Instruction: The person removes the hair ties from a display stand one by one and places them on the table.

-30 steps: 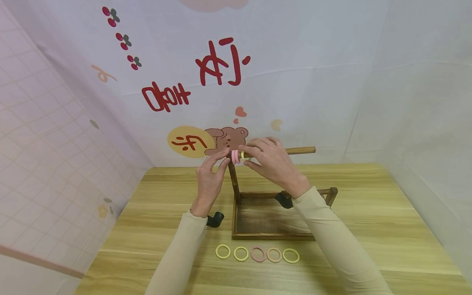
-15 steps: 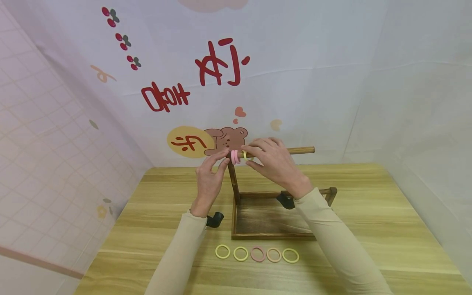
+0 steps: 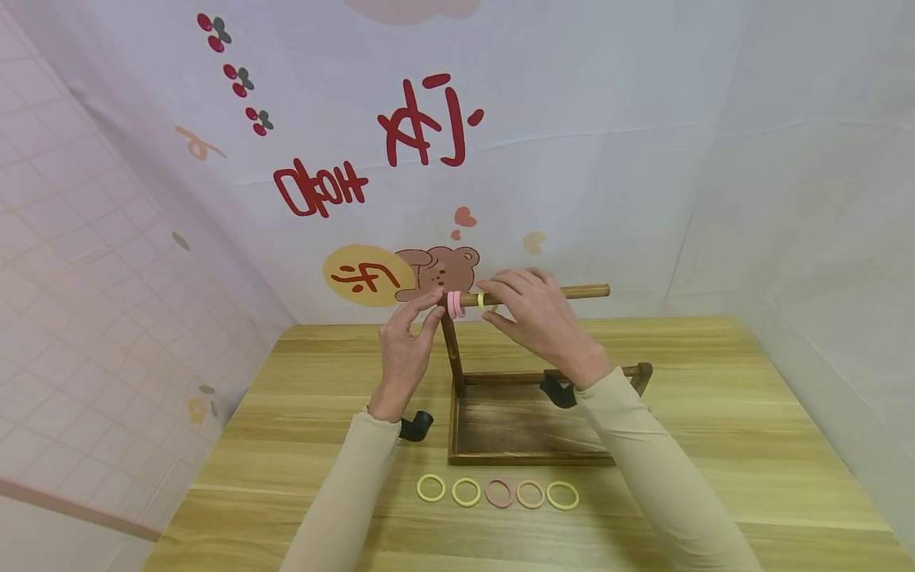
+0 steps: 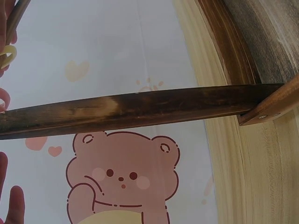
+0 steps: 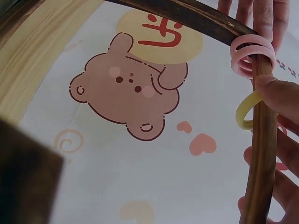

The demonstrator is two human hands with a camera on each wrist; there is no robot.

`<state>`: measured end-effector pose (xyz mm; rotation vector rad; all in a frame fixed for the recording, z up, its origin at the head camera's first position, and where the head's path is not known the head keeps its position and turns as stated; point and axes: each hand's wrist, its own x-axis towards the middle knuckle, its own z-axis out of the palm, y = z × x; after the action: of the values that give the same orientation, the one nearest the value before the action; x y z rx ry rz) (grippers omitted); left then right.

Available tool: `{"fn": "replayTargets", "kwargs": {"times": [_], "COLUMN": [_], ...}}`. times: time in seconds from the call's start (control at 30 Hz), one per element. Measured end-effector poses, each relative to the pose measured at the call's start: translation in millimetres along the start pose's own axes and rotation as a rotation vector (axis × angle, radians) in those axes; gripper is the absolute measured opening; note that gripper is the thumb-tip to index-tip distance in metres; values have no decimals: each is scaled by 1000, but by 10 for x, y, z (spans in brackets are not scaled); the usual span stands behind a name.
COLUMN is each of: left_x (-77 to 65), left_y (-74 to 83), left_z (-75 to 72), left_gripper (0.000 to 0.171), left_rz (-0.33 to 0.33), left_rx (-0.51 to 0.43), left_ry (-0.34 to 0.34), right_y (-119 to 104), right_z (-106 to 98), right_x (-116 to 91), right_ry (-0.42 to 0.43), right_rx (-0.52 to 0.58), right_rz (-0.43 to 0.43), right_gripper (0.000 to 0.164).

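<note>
A dark wooden stand [image 3: 453,349] has an upright post with a horizontal rod [image 3: 589,291] running right from its top. Two or so pink rings [image 5: 252,49] hang round the rod close to the post. Farther along, a yellow ring [image 5: 245,112] encircles the rod, apart from the pink ones. My right hand [image 3: 536,314] pinches this yellow ring, its thumb over the rod in the right wrist view. At the post's top corner, my left hand [image 3: 406,349] holds the stand between thumb and forefinger. Only a few left fingertips show in the left wrist view.
Several rings lie in a row in front of the stand, among them a yellow ring [image 3: 431,488] and a pink ring [image 3: 499,492]. The stand's tray base [image 3: 529,458] sits on the wooden table [image 3: 314,477]. Behind is a printed cloth [image 3: 608,175].
My right hand has shifted slightly right along the rod with the yellow ring, widening the gap from the pink rings. The left hand stays at the post's top.
</note>
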<state>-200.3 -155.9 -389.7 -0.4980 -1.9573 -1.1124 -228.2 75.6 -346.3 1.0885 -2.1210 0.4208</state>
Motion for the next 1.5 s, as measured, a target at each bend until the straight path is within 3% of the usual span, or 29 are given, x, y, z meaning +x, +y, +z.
{"fn": "replayTargets", "kwargs": {"times": [1.1, 1.5], "left_x": [-8, -12], "left_y": [-9, 2], "left_z": [8, -3], "left_gripper": [23, 24], "left_rz": [23, 4], "left_rx": [-17, -22], "left_ry": [10, 4], "right_y": [54, 57], "right_z": [-80, -100], "right_x": [-91, -114], "right_ry": [2, 13], "right_rx": [-23, -19], "right_rz": [25, 33], "right_gripper": [45, 46]}}
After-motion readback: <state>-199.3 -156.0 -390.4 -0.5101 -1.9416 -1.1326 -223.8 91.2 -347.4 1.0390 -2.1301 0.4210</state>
